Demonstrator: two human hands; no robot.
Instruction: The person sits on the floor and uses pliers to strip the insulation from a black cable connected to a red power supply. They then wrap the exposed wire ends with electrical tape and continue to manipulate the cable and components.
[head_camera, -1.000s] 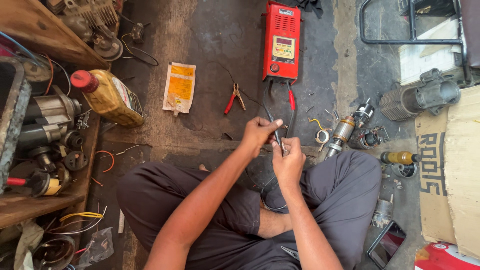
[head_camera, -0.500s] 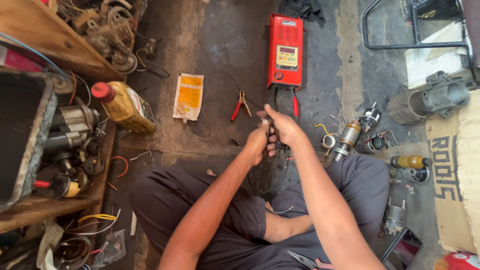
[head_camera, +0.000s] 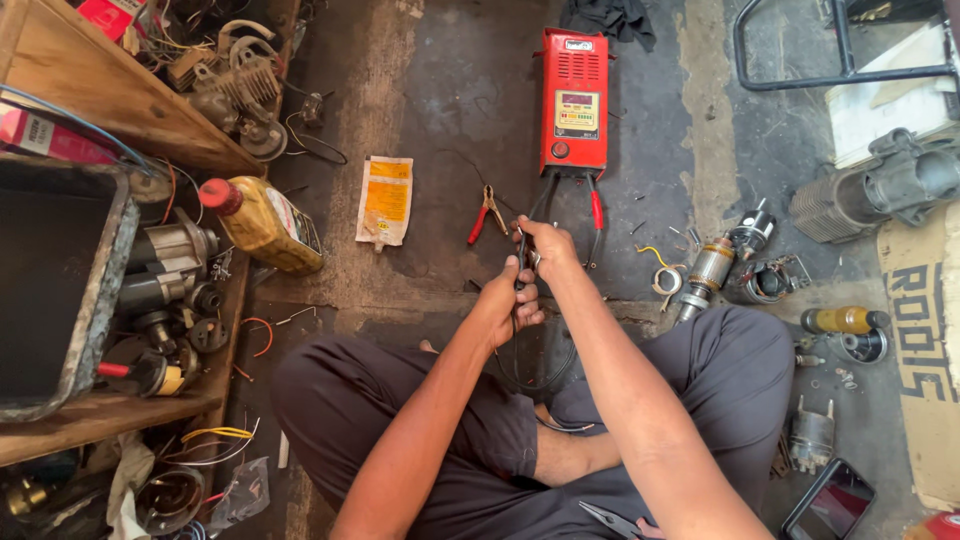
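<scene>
- Head view: a person sits cross-legged on a concrete floor (head_camera: 440, 110), both hands held together in front of the knees.
- Left hand (head_camera: 508, 305): curled closed around a bundle of black cables (head_camera: 520, 355). The grip sits just below the right hand, so the loose slack hangs in a loop over the lap.
- Right hand (head_camera: 545, 248): closed around the upper part of the same cables, fingers wrapped tight. A small dark metal part shows between the two hands; its kind cannot be told.
- Red tester box (head_camera: 574, 100): lies flat on the floor just beyond the hands, dial face up, so the reading is visible from the seated position. The cables run from its lower edge into the hands.
- Red-handled clamp (head_camera: 487, 212): lies loose on the floor, left of the cables, near the hands but apart from them.
- Motor rotor (head_camera: 706, 272): lies to the right of the hands among small rings and housings, within reach.
- Oil bottle (head_camera: 262, 222) with red cap: tilted against the wooden shelf (head_camera: 120, 110) at left.
- Yellow packet (head_camera: 386, 200): flat on the floor between the bottle and the clamp.
- Phone (head_camera: 828, 500): on the floor by the right knee.
</scene>
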